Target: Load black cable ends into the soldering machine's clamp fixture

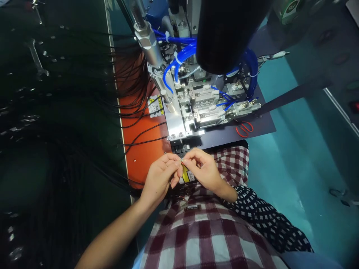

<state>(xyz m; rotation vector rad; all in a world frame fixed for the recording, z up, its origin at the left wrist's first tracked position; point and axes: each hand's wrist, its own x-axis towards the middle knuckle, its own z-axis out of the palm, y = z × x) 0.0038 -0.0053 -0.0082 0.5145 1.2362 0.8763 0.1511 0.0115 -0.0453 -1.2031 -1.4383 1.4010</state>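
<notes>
In front of the machine's near edge, my left hand [161, 175] and my right hand [204, 170] meet fingertip to fingertip. Both are closed in a pinch on the thin coloured wires [182, 161], a tiny bundle with a little red and green showing. Most of the wires is covered by my fingers. Just beyond the fingertips sits the small dark fixture [179, 145] at the front of the metal machine [193, 108]. Below my hands, a yellow and white label [188, 175] shows partly.
Black cables [137, 108] run across the orange base plate [137, 157] from the dark table at left. Red-handled scissors [244, 129] lie on the grey plate [224, 138] at right. Blue air tubes [182, 56] arch over the machine. A wrench [37, 58] lies far left.
</notes>
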